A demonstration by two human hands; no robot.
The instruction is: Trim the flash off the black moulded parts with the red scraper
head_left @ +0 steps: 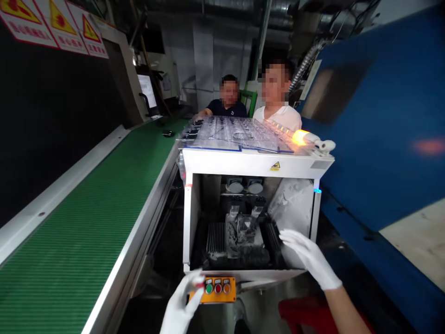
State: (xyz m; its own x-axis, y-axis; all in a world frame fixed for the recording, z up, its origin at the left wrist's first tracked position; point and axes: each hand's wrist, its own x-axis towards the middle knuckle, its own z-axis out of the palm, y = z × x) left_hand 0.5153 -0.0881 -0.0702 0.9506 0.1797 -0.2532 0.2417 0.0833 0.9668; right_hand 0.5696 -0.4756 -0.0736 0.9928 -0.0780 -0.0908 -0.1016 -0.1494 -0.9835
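My left hand [183,301], in a white glove, is at the left end of an orange control box [230,297]. Its thumb and fingers curl around a red knob [199,281], mostly covered by the glove. Beside the knob the box carries a green button [209,288], a red button [218,288] and an orange one [227,288]. My right hand [308,253], also gloved in white, is stretched out with nothing in it, at the right side of the opening of a white machine cabinet [250,162]. Inside the cabinet sits a dusty metal fixture [243,232].
A green conveyor belt [93,213] runs along the left. Clear plastic trays [239,132] and a lit orange signal lamp [301,137] are on the cabinet top. Two people [278,113] are behind it. A blue panel [389,116] stands right; a red stool [302,315] is below.
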